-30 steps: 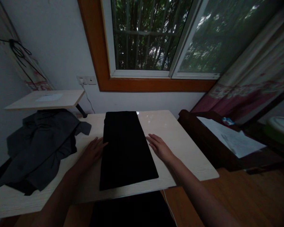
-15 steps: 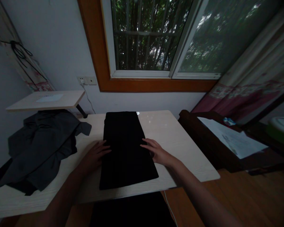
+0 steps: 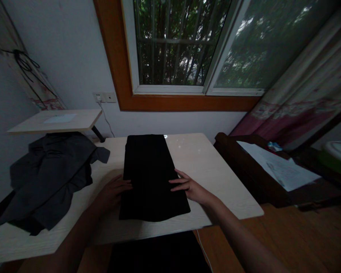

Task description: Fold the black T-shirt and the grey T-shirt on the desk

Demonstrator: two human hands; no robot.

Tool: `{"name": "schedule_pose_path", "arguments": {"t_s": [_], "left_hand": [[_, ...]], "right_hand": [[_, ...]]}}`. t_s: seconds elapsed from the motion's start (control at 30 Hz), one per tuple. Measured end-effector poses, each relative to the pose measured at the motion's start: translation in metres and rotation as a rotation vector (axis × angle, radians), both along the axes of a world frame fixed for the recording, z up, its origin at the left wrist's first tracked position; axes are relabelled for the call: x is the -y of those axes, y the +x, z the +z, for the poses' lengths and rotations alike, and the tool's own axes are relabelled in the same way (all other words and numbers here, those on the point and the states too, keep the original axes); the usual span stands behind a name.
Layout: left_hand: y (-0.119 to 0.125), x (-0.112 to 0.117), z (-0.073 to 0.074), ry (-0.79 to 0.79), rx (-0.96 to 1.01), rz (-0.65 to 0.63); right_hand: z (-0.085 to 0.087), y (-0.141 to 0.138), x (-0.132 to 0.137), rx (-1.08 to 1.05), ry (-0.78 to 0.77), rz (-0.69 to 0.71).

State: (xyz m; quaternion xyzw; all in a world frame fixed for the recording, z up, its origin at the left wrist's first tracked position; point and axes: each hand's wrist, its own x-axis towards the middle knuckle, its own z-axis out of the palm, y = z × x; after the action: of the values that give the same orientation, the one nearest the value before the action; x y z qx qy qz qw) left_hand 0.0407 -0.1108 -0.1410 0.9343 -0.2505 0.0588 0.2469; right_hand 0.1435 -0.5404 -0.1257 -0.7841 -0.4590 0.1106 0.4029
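Note:
A black folded cloth (image 3: 149, 163), perhaps a garment, lies flat on the pale table (image 3: 216, 178) in front of me. My left hand (image 3: 112, 191) rests at its left edge, fingers stretched out with their tips on the fabric. On the opposite edge, my right hand (image 3: 189, 185) lies with its fingers spread, some tips over the cloth. Both thumbs are hidden from view. The cloth's near edge bows slightly toward me. Left of it, a crumpled dark grey garment (image 3: 51, 174) is heaped on the table.
A small raised shelf (image 3: 85, 121) with a paper stands behind the grey heap. Beyond the table are a wall socket (image 3: 104, 97) and a wood-framed window (image 3: 170, 102). At right, dark wooden furniture (image 3: 238, 163) holds paper sheets (image 3: 278, 167).
Both hands have slid slightly toward me along the cloth's sides. The cloth's near left edge has shifted a little away from me and now looks curved. The grey garment has not moved.

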Motion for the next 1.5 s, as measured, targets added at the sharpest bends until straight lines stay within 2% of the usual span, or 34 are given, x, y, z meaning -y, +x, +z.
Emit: {"name": "schedule_pose_path", "arguments": {"t_s": [0.13, 0.23, 0.37, 0.53, 0.6, 0.67, 0.8, 0.93, 1.0, 1.13, 1.23, 1.3, 1.4, 1.5], "left_hand": [[-0.009, 0.002, 0.000, -0.106, -0.071, 0.111], [-0.017, 0.005, 0.007, -0.139, -0.124, 0.171], [-0.030, 0.011, 0.023, -0.213, -0.241, 0.166], [-0.047, 0.018, 0.036, -0.363, -0.380, 0.128], [-0.053, 0.018, 0.038, -0.412, -0.426, 0.244], [-0.055, 0.018, 0.040, -0.494, -0.497, 0.407], [-0.040, 0.022, 0.051, -0.663, -0.533, 0.602], [-0.008, 0.030, 0.057, -0.831, -0.450, 0.686], [0.007, 0.031, 0.053, -0.853, -0.434, 0.698], [0.023, 0.027, 0.033, -0.770, -0.406, 0.755], [0.024, 0.021, 0.022, -0.735, -0.419, 0.755], [0.021, 0.019, 0.020, -0.677, -0.434, 0.711], [0.014, 0.019, 0.025, -0.603, -0.474, 0.645], [0.007, 0.021, 0.033, -0.604, -0.532, 0.618]], "right_hand": [[0.009, -0.007, 0.001, -0.176, 0.026, -0.015], [0.015, -0.014, 0.002, -0.381, 0.064, -0.025], [0.024, -0.023, 0.005, -0.643, 0.035, -0.021], [0.046, -0.031, 0.001, -0.761, -0.027, 0.052], [0.055, -0.033, -0.004, -0.814, 0.007, 0.057], [0.061, -0.033, -0.010, -0.850, 0.090, -0.011], [0.062, -0.019, -0.028, -0.829, 0.316, -0.298], [0.057, 0.006, -0.049, -0.770, 0.533, -0.552], [0.050, 0.016, -0.057, -0.823, 0.585, -0.599], [0.025, 0.025, -0.065, -0.920, 0.580, -0.624], [0.008, 0.023, -0.059, -0.887, 0.526, -0.603], [0.003, 0.019, -0.052, -0.891, 0.443, -0.524], [0.007, 0.010, -0.037, -0.903, 0.302, -0.342], [0.015, 0.004, -0.022, -0.841, 0.137, -0.211]]}}
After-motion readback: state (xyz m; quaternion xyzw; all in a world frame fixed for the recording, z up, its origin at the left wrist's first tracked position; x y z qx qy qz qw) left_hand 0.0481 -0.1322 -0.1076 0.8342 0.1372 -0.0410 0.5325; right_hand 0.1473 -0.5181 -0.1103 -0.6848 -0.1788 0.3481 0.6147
